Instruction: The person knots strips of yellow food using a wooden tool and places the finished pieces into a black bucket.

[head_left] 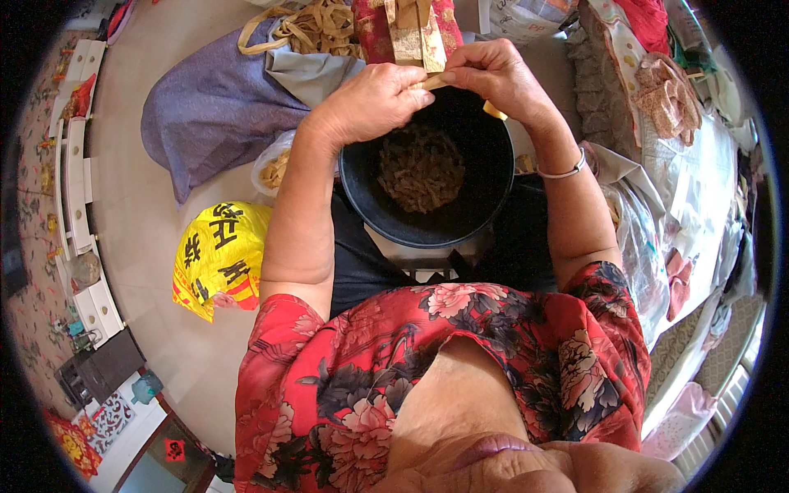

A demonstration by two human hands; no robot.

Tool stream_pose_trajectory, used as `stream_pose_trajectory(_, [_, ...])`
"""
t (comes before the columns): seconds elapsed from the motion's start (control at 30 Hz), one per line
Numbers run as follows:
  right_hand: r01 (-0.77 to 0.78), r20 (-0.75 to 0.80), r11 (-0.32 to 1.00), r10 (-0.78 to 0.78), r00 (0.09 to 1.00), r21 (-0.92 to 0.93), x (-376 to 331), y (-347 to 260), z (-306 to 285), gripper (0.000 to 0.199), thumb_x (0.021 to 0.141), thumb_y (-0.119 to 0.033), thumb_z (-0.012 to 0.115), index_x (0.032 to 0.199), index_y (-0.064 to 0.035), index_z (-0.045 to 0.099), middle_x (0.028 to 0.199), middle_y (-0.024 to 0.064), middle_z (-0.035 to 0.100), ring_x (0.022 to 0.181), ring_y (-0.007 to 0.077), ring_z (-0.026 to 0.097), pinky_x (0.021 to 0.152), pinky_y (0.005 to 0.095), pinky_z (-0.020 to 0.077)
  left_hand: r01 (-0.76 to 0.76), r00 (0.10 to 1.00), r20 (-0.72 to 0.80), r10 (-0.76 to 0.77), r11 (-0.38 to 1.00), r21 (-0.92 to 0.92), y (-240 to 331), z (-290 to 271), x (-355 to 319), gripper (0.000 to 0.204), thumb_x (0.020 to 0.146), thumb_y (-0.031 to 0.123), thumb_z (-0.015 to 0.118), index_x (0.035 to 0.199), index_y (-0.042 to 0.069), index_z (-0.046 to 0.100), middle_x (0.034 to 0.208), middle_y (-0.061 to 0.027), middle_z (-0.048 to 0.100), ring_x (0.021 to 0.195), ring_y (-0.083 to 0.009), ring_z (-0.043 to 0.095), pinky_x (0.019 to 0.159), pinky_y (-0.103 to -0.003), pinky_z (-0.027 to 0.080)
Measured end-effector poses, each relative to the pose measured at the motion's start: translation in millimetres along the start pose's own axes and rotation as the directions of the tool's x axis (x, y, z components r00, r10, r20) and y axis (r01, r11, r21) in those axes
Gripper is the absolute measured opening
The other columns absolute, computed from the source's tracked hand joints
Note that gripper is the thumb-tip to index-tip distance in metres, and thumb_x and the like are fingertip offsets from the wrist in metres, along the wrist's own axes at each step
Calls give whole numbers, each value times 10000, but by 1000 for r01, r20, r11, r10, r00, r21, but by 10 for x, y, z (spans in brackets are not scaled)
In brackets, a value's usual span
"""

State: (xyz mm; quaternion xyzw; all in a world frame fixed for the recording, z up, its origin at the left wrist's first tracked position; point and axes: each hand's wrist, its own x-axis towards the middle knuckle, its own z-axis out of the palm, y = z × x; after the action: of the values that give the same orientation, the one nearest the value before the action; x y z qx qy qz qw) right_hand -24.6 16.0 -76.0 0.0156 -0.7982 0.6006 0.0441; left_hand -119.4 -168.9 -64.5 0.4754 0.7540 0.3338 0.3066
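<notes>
Centrally, a round black plastic bucket (427, 177) sits between the knees to catch finished gold paper folds heaped inside, a crumpled yellow plastic bag (218, 259) on the floor beside, while left hand (370, 103) and right hand (493, 74) pinch shut on one small stiff gold paper strip (433, 81) above the rim.

Bucket (427, 177) on the lap, both hands above its far rim, bag (218, 259) to its left.
</notes>
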Motion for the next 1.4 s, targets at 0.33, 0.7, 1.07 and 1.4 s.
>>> stream_pose_trajectory(0.33, [-95, -418, 930, -68, 906, -356, 571, 429, -71, 210, 765, -237, 613, 833, -47, 672, 667, 151, 618, 603, 236, 613, 600, 341, 478, 140, 861, -508, -33, 975, 174, -417, -90, 539, 271, 829, 308, 591, 979, 85, 622, 706, -116, 615, 653, -231, 601, 619, -362, 463])
stream_pose_trajectory(0.7, [-173, -225, 978, 196, 955, 114, 411, 253, -66, 259, 826, -306, 618, 750, -61, 658, 579, 56, 588, 497, 168, 564, 453, 294, 449, 282, 940, -238, -244, 949, 139, -47, -23, 223, 421, 880, 451, 459, 1072, 117, 630, 848, -96, 669, 770, -243, 650, 706, -341, 470])
stream_pose_trajectory(1.07, [-272, 232, 818, 174, 957, 507, 163, 19, 336, 254, 932, -238, 482, 821, -29, 575, 579, -39, 419, 461, 31, 336, 396, 171, 260, -623, 772, -599, -213, -73, -778, 10, -44, 209, 366, 950, 396, 368, 798, 89, 497, 593, 5, 390, 520, -147, 385, 572, -312, 400])
stream_pose_trajectory(1.4, [110, -97, 897, -75, 992, 428, 68, -216, 451, 249, 824, -124, 577, 1045, -13, 554, 695, 68, 551, 506, 103, 467, 446, 250, 373, -487, 362, -795, 488, 825, 285, 91, 92, 218, 352, 942, 260, 413, 1010, -19, 616, 949, -152, 647, 920, -263, 612, 810, -314, 466])
